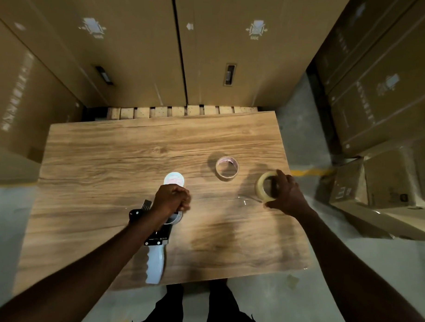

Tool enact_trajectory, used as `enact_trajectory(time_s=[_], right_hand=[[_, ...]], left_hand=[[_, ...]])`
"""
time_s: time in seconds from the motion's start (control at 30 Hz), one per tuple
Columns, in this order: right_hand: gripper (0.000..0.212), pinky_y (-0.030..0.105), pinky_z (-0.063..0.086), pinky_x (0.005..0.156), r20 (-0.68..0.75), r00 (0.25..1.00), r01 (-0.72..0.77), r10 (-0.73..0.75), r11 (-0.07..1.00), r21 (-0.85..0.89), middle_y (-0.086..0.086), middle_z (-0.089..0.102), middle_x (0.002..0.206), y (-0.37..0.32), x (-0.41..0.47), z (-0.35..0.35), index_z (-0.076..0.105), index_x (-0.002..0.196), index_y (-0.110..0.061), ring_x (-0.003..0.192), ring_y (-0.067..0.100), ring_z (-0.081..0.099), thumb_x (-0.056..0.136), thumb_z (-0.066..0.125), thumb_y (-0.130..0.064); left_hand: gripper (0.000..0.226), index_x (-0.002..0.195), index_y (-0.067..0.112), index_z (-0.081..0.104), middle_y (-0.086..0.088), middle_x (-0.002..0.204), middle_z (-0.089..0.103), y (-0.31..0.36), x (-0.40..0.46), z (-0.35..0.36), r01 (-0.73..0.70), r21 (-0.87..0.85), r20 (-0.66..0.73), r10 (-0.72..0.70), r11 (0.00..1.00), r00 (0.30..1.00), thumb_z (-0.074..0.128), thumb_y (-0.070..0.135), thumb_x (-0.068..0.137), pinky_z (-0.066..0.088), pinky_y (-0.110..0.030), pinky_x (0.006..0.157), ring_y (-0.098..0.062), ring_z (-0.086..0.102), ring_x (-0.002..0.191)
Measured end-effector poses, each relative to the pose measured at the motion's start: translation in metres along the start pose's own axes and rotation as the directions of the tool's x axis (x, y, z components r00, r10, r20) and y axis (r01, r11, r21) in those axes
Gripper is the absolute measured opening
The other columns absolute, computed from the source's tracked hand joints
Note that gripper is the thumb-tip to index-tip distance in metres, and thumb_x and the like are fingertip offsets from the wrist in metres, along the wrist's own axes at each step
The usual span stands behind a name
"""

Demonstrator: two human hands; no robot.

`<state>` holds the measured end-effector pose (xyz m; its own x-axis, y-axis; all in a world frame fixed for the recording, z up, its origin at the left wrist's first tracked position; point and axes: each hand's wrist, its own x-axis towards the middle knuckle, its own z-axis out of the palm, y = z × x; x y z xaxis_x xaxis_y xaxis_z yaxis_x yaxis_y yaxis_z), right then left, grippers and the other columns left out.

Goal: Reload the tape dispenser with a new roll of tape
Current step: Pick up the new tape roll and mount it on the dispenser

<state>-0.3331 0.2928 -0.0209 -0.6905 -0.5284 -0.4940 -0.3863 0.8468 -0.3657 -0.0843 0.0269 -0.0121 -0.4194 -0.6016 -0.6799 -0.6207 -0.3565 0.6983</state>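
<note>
A tape dispenser [156,255] with a white handle and a black frame lies on the wooden table [110,162], handle toward me. My left hand [172,200] is closed over its front end, and a whitish roll or core [174,178] shows just beyond the knuckles. My right hand [287,192] grips a clear tape roll [262,185] tilted on its edge at the table's right side. A loose clear strip [245,200] trails from it on the table. A second roll [227,168], thin with a pale core, lies flat between the two hands, farther back.
Tall cardboard boxes [138,50] stand behind the table and to its left. More boxes [389,106] are stacked at the right. A wooden pallet [179,111] edge shows behind the table. My legs [196,307] are at the table's near edge on a grey floor.
</note>
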Motion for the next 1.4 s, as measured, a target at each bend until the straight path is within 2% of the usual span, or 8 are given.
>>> enact_trajectory(time_s=[0.13,0.33,0.43,0.7,0.83,1.1,1.27,1.4], right_hand=[[0.105,0.042,0.032,0.124,-0.010,0.997,0.075,-0.075,0.997,0.001,0.016,0.033,0.170,-0.003,-0.004,-0.005,0.045,0.158,-0.020,0.156,0.036,0.032,0.069,0.099,-0.033],[0.120,0.058,0.050,0.114,-0.040,0.996,0.085,-0.075,0.866,0.493,0.007,0.047,0.157,-0.032,-0.033,-0.018,0.040,0.160,-0.016,0.143,0.033,0.050,0.059,0.104,-0.006],[0.120,0.060,0.054,0.110,-0.039,0.963,0.251,-0.267,0.835,0.490,0.002,0.038,0.164,-0.062,-0.043,-0.024,0.036,0.163,-0.017,0.147,0.030,0.045,0.063,0.101,0.000],[0.123,0.029,0.028,0.131,-0.073,0.722,0.690,-0.688,0.709,0.144,-0.009,0.022,0.176,-0.147,-0.060,-0.041,0.019,0.170,-0.025,0.164,0.009,0.020,0.073,0.095,-0.029],[0.120,0.032,0.026,0.133,-0.106,0.662,0.750,-0.742,0.652,0.112,-0.013,0.017,0.178,-0.176,-0.064,-0.035,0.016,0.171,-0.026,0.165,0.006,0.014,0.078,0.093,-0.031],[0.134,0.031,0.041,0.123,0.028,0.771,0.540,-0.636,0.676,0.500,-0.028,0.017,0.173,-0.210,-0.066,-0.006,0.013,0.169,-0.040,0.159,0.000,0.029,0.068,0.100,-0.040],[0.126,0.034,0.056,0.103,-0.027,0.930,0.294,-0.366,0.699,0.652,-0.005,0.037,0.166,-0.247,-0.084,0.036,0.022,0.167,-0.035,0.140,0.017,0.051,0.068,0.100,-0.044],[0.114,0.042,0.061,0.102,-0.027,0.962,0.214,-0.273,0.684,0.697,-0.004,0.052,0.148,-0.261,-0.093,0.060,0.032,0.162,-0.030,0.121,0.008,0.063,0.071,0.100,-0.038]], left_hand=[[0.023,0.075,0.005,0.067,-0.010,0.061,0.067,-0.007,-0.013,-0.009,-0.036,0.010,0.007,0.035,0.999,0.999,0.056,-0.008,0.091,0.049,-0.017,0.040,-0.011,0.061,0.040],[0.014,0.081,0.006,0.075,-0.011,0.072,0.072,0.003,-0.021,-0.013,-0.167,0.053,-0.013,0.168,0.984,0.986,0.065,-0.002,0.088,0.054,-0.023,0.056,-0.013,0.066,0.057],[0.013,0.097,0.001,0.075,-0.012,0.088,0.073,0.024,-0.023,-0.015,-0.257,0.004,0.018,0.257,0.966,0.966,0.072,0.011,0.089,0.054,-0.035,0.080,-0.022,0.068,0.082],[0.053,0.113,0.020,0.073,-0.002,0.107,0.078,0.075,-0.053,-0.041,-0.234,-0.215,0.275,0.289,0.948,0.917,0.067,0.063,0.081,0.059,-0.030,0.080,-0.017,0.076,0.097],[0.052,0.111,-0.002,0.068,-0.005,0.094,0.071,0.071,-0.067,-0.059,-0.248,-0.277,0.311,0.331,0.928,0.891,0.064,0.044,0.086,0.055,-0.037,0.089,-0.017,0.066,0.089],[0.008,0.095,0.015,0.074,-0.010,0.091,0.079,0.067,-0.085,-0.088,-0.420,-0.171,0.259,0.452,0.891,0.854,0.075,0.019,0.089,0.058,-0.024,0.068,-0.014,0.073,0.077],[0.024,0.092,0.011,0.068,-0.008,0.081,0.076,0.063,-0.086,-0.095,-0.391,-0.201,0.105,0.417,0.898,0.903,0.072,0.034,0.090,0.051,-0.030,0.069,-0.016,0.067,0.074],[0.031,0.094,0.009,0.067,-0.002,0.078,0.075,0.065,-0.086,-0.104,-0.396,-0.184,0.062,0.413,0.900,0.909,0.071,0.040,0.089,0.055,-0.030,0.070,-0.011,0.069,0.071]])
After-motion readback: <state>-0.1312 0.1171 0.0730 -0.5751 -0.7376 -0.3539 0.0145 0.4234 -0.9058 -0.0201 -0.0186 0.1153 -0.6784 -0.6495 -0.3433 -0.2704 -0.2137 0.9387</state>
